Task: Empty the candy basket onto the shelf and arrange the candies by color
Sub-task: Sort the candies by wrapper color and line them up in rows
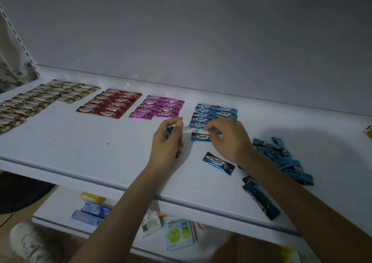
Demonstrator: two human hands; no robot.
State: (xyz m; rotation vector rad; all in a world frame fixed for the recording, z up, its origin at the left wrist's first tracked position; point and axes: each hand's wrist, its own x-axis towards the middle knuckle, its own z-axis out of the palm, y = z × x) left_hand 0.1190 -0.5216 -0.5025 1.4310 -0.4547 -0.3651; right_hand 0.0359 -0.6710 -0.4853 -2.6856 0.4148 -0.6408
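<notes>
On the white shelf (90,142) lie candies in colour groups: gold (36,101) at the far left, red (109,106), pink (159,107), and blue rows (211,112). A loose heap of blue candies (281,158) lies at the right, behind my right forearm. My left hand (168,140) is closed around several blue candies. My right hand (227,138) pinches the right end of one blue candy (200,137) lying flat just below the blue rows. Another single blue candy (218,163) lies nearer the front edge.
A lower shelf (60,212) holds small boxes and packets, among them blue boxes (94,212) and a green-faced pack (179,234). A white shoe (26,242) shows at the bottom left. A yellow object (369,131) sits at the right edge. The basket is not visible.
</notes>
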